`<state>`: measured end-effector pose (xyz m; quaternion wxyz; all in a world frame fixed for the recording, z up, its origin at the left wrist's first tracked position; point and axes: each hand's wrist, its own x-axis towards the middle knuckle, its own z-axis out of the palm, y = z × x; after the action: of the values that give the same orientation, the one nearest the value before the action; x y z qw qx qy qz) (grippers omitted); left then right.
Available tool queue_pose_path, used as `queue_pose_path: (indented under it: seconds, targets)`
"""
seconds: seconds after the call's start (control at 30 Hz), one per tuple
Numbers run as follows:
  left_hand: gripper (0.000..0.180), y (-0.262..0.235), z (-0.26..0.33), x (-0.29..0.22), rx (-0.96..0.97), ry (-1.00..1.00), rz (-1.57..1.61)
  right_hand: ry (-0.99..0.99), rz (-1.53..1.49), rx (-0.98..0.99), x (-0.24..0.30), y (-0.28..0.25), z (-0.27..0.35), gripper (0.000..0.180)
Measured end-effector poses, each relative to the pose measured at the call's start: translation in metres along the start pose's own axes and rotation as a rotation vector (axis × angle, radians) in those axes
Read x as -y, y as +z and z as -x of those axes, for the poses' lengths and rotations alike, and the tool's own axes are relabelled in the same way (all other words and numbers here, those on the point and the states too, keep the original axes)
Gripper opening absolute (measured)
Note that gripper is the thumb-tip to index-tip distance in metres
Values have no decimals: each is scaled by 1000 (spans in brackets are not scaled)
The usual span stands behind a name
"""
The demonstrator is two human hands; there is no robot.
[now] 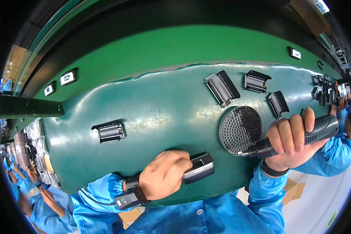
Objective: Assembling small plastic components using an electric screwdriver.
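Nearest us, our left hand (163, 175) has its grip closed on the left end of a small black-and-grey casing (201, 169), by the table's (156, 140) near edge. The casing looks light, stiff and perhaps slick, so we judge its sides the best hold. Our right hand's (288, 136) grip wraps a black electric screwdriver (323, 128), bit at the rim of a round screw tray (231, 134). Beyond, three open black housings (223, 89) crowd the right; leftward we have more room before a fourth housing (110, 132).
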<state>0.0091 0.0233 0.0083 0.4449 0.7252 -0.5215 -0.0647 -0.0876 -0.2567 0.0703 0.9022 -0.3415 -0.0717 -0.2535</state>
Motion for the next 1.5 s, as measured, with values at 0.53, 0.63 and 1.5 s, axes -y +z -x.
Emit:
queue_pose_path:
  seconds: [0.53, 0.63, 1.5]
  targets:
    - [43, -13, -8, 2, 64, -141, 169, 41, -24, 6, -3, -5, 4, 68]
    - [39, -17, -5, 7, 25, -184, 264, 61, -50, 31, -4, -5, 5, 75]
    - [52, -4, 8, 26, -186, -297, 1150, 52, -56, -116, -12, -2, 11, 76]
